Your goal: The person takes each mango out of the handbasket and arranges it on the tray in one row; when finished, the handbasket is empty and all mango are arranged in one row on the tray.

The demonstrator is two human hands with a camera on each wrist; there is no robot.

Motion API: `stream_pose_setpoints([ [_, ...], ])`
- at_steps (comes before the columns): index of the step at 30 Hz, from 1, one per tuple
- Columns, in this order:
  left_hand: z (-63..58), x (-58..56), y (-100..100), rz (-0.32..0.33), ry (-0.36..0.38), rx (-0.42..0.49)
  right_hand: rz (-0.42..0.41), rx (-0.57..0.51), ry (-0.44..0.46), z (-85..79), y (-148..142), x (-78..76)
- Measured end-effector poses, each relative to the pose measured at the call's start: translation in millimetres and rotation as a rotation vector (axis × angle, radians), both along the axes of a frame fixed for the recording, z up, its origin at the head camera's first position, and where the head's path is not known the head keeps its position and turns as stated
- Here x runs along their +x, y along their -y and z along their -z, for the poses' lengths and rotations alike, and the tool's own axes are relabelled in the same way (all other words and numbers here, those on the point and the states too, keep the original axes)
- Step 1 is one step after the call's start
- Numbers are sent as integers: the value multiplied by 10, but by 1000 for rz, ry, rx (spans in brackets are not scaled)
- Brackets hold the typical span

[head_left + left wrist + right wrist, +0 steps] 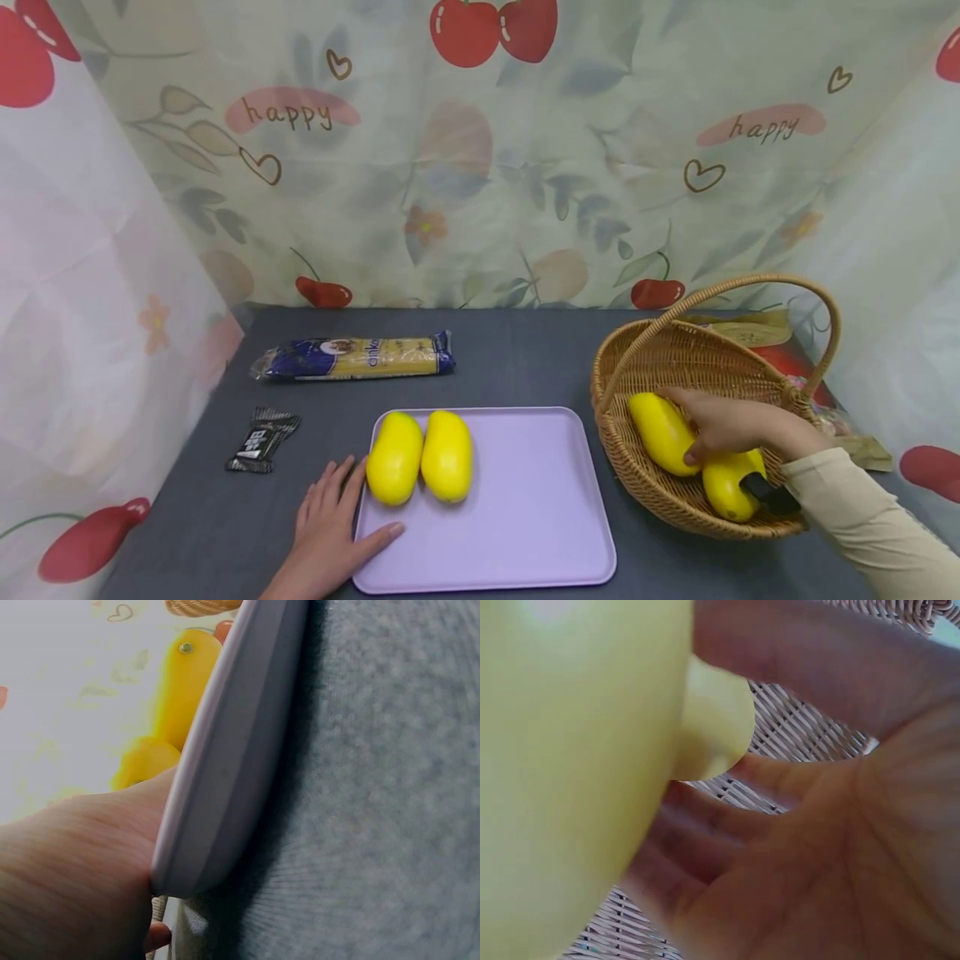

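Two yellow mangoes, a left one and a right one, lie side by side on a lilac tray. My left hand rests at the tray's left edge, fingers extended and thumb over the rim. Inside a wicker basket, my right hand holds a yellow mango between thumb and fingers; some fingertips are hidden behind it. Another mango lies in the basket below that hand, partly covered by the wrist. It looms large at the left of the right wrist view.
A pasta packet lies behind the tray. To its left is a small black wrapped packet. The basket's tall handle arches above it. Behind the basket is a partly hidden red-and-brown bag. Printed curtains surround the grey table.
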State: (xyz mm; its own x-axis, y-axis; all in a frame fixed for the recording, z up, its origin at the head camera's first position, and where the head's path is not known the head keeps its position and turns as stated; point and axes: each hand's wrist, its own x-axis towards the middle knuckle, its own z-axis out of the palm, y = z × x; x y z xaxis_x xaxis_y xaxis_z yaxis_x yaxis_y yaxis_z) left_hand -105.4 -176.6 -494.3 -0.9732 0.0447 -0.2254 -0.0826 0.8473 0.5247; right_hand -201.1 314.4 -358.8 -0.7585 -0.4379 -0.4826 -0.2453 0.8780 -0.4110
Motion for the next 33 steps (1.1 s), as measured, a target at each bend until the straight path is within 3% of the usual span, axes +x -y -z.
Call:
stream_pose_setpoints([
  [14, -6, -1, -5, -5, 2, 2, 48, -13, 58, 71, 17, -11],
  [33, -7, -5, 1, -8, 7, 10, 12, 12, -4, 41, 28, -20],
])
